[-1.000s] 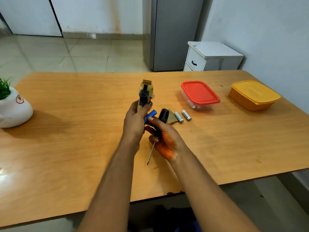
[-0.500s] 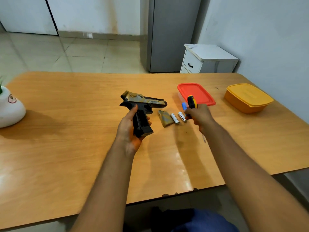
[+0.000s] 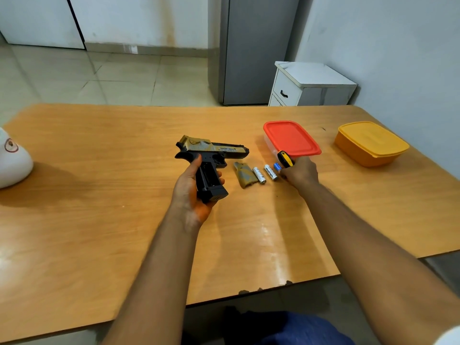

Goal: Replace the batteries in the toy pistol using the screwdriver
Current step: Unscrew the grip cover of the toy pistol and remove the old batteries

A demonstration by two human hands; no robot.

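Over the wooden bench (image 3: 99,220), your left hand (image 3: 191,192) grips the black plastic toy pistol (image 3: 211,158) by its handle, fingers curled round it, the tan-and-gold camouflage slide level and pointing right, the grip's side open with its battery bay showing. Just right of it on the bench lie the tan camouflage grip cover (image 3: 244,174) and two silver AA batteries (image 3: 265,173) side by side. Your right hand (image 3: 300,171) is curled round the yellow-and-black screwdriver handle (image 3: 285,159) with a small blue battery (image 3: 277,166) at its fingertips.
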